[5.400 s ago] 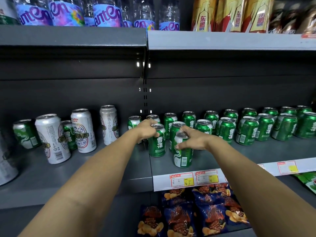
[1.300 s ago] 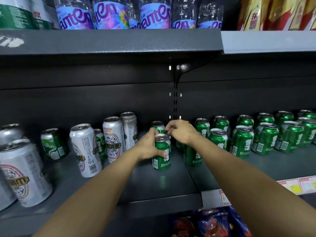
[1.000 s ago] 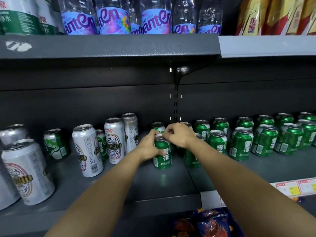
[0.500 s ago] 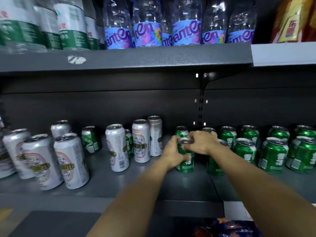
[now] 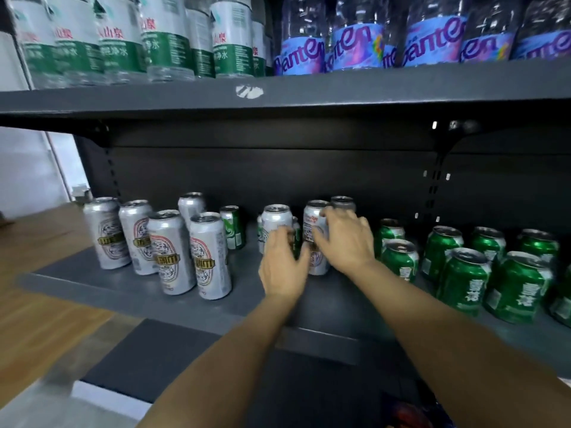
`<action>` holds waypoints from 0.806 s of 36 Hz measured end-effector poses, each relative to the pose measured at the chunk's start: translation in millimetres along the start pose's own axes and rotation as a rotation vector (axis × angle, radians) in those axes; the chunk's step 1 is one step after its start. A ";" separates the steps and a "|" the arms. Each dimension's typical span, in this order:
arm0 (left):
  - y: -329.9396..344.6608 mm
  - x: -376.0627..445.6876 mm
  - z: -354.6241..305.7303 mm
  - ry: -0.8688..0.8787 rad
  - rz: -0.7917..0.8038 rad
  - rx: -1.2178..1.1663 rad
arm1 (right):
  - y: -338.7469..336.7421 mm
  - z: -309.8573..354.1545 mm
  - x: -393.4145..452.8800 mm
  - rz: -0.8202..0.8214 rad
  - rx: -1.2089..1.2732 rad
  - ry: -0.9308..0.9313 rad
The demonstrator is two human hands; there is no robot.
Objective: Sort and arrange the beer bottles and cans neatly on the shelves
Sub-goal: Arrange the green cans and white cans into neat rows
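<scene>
Reaching: both hands are on the silver cans mid-shelf, likely to sort them by kind.
Head view, left hand (image 5: 282,267): fingers loosely curved at a silver can (image 5: 276,223); grip unclear through blur.
Right hand (image 5: 344,239): fingers spread around the next silver can (image 5: 313,242), seemingly holding it.
Green cans (image 5: 463,273): in rows toward the shelf's (image 5: 139,291) right edge.
Tall silver cans (image 5: 173,248): clustered near its left edge.
Water bottles (image 5: 167,41): upper shelf, not involved.

water bottles (image 5: 167,41) above, wooden floor (image 5: 37,257)
</scene>
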State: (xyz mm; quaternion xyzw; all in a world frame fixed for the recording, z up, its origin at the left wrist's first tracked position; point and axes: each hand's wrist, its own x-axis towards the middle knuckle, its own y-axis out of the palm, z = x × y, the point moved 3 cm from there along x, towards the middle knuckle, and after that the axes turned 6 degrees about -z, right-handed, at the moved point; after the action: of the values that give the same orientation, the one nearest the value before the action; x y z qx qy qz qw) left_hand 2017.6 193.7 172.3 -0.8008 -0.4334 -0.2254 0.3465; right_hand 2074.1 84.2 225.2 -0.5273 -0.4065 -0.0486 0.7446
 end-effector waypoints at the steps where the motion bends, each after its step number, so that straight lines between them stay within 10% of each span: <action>1: -4.3 4.6 8.1 -0.026 -0.013 0.012 | 2.8 7.8 5.3 0.015 0.030 0.007; 15: 22.0 24.7 88.5 -0.296 0.453 -0.190 | 55.8 72.7 39.1 0.203 0.133 0.257; 29: 27.5 41.3 103.3 -0.519 0.171 -0.184 | 77.0 99.4 70.0 0.192 0.243 0.218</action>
State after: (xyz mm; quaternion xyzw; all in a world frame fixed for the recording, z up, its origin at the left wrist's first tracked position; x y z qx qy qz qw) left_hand 2068.8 282.9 121.8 -0.8935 -0.4160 -0.0212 0.1675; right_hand 2104.1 224.9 225.1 -0.4613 -0.2739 0.0153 0.8438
